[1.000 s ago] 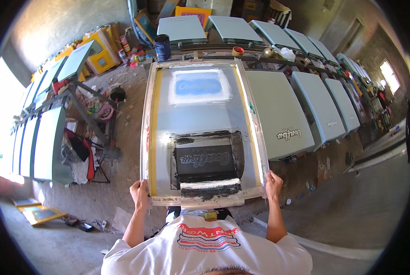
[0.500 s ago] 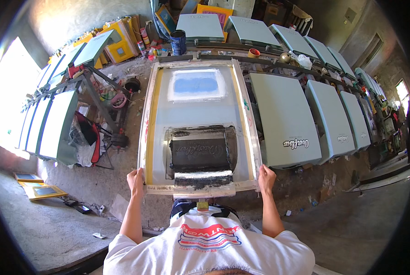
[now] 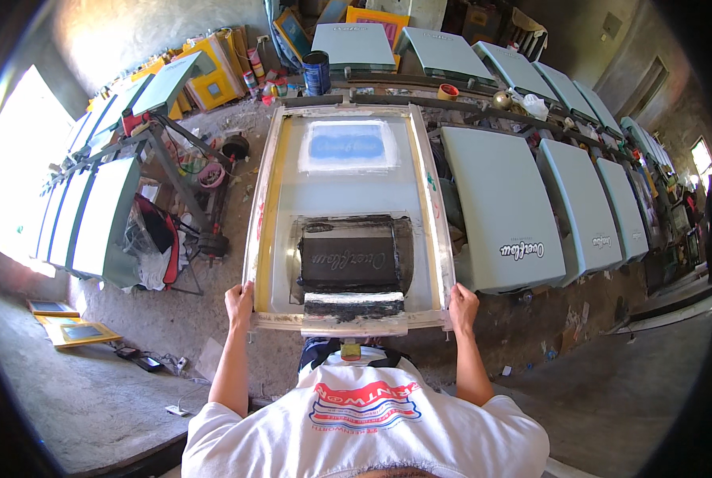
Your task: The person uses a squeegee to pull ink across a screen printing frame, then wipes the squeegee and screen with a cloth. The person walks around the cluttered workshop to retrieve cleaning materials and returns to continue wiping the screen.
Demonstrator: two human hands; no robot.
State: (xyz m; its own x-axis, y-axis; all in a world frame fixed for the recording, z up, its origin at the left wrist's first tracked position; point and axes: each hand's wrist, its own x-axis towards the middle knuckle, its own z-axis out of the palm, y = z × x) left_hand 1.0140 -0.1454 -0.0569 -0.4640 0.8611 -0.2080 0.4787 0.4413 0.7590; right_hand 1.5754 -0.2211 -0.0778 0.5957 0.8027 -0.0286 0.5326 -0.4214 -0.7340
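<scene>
A large screen printing frame (image 3: 270,207) lies in front of me, its near end close to my body. My left hand (image 3: 239,305) is closed on the frame's near left corner. On the opposite side, my right hand (image 3: 463,307) grips the near right corner the same way. Black ink covers a rectangular stencil area (image 3: 348,261) in the nearer half of the mesh, where faint lettering shows. A squeegee (image 3: 356,326) with an ink-smeared blade rests across the near end, and neither hand touches it. Farther up the mesh is a blue patch (image 3: 346,146) bordered in white.
Printed pale green panels (image 3: 503,207) stand in rows to the right, with more panels (image 3: 354,45) at the back and left. A dark blue can (image 3: 317,73) and a roll of tape (image 3: 448,92) sit beyond the frame. Small yellow frames (image 3: 85,333) lie on the left floor.
The screen frame's near end has shifted slightly away from my body, with both hands still on its corners. The squeegee has moved along with it.
</scene>
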